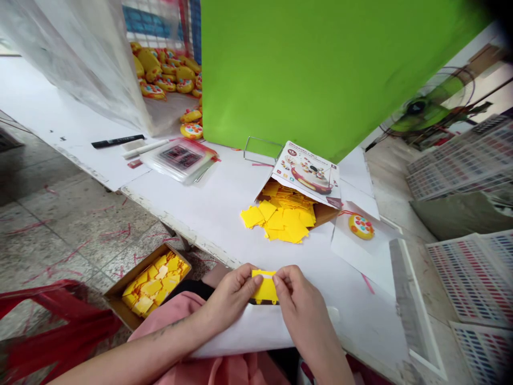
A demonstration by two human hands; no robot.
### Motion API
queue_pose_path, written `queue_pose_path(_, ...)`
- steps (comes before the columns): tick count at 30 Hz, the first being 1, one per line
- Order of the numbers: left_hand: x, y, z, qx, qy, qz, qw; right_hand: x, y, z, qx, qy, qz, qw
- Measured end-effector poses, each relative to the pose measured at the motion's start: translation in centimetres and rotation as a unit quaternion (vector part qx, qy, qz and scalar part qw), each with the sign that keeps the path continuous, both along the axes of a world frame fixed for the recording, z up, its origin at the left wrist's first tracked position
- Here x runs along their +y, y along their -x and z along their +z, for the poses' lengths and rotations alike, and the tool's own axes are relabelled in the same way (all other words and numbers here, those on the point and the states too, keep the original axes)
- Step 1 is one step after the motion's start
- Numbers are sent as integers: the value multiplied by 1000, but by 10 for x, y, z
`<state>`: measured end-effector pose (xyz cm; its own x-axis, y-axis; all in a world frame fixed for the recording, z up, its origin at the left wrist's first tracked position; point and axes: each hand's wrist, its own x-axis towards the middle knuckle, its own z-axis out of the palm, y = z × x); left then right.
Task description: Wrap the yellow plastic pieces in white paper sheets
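Observation:
Both of my hands pinch a small flat yellow plastic cover (266, 290) with little tabs along its near edge and a pale strip near its far edge. My left hand (236, 291) grips its left side, thumb on top. On the right side, my right hand (298, 299) holds it the same way. Beyond them a printed cardboard box (306, 174) lies on its side, with a heap of similar yellow pieces (282, 219) spilling from its mouth. White material (248, 331) lies beneath my hands, over my lap.
The white table (212, 208) bears a black marker (117, 141), a clear plastic case (180, 160) and a yellow toy (361, 226). A green panel (296, 69) stands behind. More toys (172, 72) are piled back left. At lower left, a carton (114, 294) holds yellow pieces.

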<state>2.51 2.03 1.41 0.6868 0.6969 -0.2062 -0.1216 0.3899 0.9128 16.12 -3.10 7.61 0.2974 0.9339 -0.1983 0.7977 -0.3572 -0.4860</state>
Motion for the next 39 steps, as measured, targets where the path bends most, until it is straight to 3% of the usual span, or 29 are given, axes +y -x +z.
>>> queue_pose_path(5,-3,1,-2,6,0,3,1000,-1,2,-5,-17,-25,-5,1000)
queue_pose_path(12,-4,1,0,56,-58,32,996,-2,6,-14,-38,-86,-23,995)
queue_pose_path(18,-7,0,-6,77,-66,40,994,-2,8,-17,47,-108,-78,990)
queue_pose_path(24,-7,3,0,70,-102,43,991,2,17,-22,94,-118,-102,983)
queue_pose_path(29,-6,6,-4,71,-81,38,993,3,10,-29,188,-125,-93,970)
queue_pose_path(32,-5,7,-5,49,-70,36,996,-1,2,-26,195,-132,-100,967)
queue_pose_path(36,-9,13,-4,60,-73,11,996,2,3,-16,134,-223,-176,949)
queue_pose_path(39,-14,19,-5,90,-126,-24,988,18,27,-11,170,-240,-124,948)
